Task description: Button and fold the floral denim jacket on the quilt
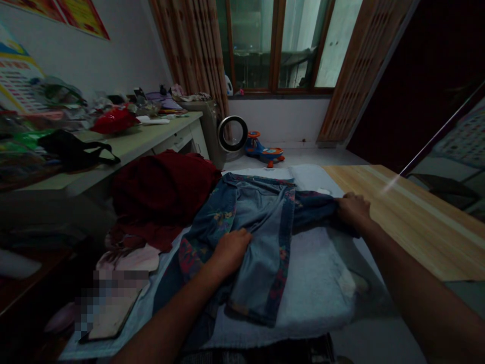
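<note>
A blue denim jacket (pixel 261 212) with floral-patterned edging lies spread over a pale cloth (pixel 314 283) on the table. My left hand (pixel 232 252) rests on the jacket's front, its fingers curled at the edge of the left panel; whether they pinch the fabric is hard to see. To the right, my right hand (pixel 354 208) is closed around the end of the sleeve (pixel 316 206), which stretches sideways from the jacket's body.
A dark red cloth heap (pixel 162 187) sits left of the jacket, with a phone-like slab (pixel 113 313) nearer me. A wooden board (pixel 417 217) extends on the right. A cluttered desk (pixel 136 139) lines the left wall. A ride-on toy (pixel 263 149) stands near the window.
</note>
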Available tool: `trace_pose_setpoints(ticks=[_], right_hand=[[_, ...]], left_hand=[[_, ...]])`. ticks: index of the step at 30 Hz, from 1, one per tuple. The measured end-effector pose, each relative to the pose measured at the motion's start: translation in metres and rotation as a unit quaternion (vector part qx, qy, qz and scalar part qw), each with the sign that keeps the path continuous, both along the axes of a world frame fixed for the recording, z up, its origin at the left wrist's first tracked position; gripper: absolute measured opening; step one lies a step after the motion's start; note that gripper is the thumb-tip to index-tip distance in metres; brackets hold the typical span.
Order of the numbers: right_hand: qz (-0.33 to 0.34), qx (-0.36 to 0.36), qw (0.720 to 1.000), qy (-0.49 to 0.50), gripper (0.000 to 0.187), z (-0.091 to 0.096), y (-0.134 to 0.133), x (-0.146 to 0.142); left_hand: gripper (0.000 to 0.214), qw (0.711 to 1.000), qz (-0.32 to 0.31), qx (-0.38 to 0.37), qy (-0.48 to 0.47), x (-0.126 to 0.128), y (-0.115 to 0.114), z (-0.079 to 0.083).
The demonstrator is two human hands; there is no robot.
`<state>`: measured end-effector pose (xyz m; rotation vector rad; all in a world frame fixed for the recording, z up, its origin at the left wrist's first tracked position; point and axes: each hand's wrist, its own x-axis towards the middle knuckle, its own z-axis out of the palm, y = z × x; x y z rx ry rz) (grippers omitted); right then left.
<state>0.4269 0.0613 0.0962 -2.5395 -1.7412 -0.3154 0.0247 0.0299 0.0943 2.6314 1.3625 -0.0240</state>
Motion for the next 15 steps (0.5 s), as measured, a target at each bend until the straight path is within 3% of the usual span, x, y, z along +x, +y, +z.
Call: trace_pose_setpoints(ticks=[2, 6, 9, 11, 13, 15], right_hand=[[0.023, -0.060, 0.998, -0.004, 0.038, -0.006, 0.004, -0.011], [0.114, -0.002, 0.992, 0.052, 0.042, 0.005, 0.029, -0.046], [0.165, -0.022, 0.974, 0.151, 0.037, 0.011, 0.060, -0.073], [0.124, -0.033, 0.974, 0.186, 0.039, 0.008, 0.080, -0.086], [0.100, -0.042, 0.975, 0.193, 0.042, -0.001, 0.097, -0.093], [0.119, -0.062, 0.970, 0.201, 0.041, -0.010, 0.111, -0.096]], left_hand=[[0.032, 0.999, -0.020, -0.009, 0.029, -0.002, -0.002, -0.005], [0.035, 0.997, -0.029, 0.051, -0.048, 0.013, -0.020, 0.006], [0.031, 0.991, -0.087, 0.014, -0.105, 0.036, -0.043, 0.010], [0.037, 0.987, -0.115, -0.023, -0.105, 0.052, -0.057, 0.001], [0.070, 0.992, -0.103, -0.040, -0.066, 0.064, -0.064, -0.015], [0.087, 0.994, -0.097, -0.045, -0.017, 0.070, -0.064, -0.030]])
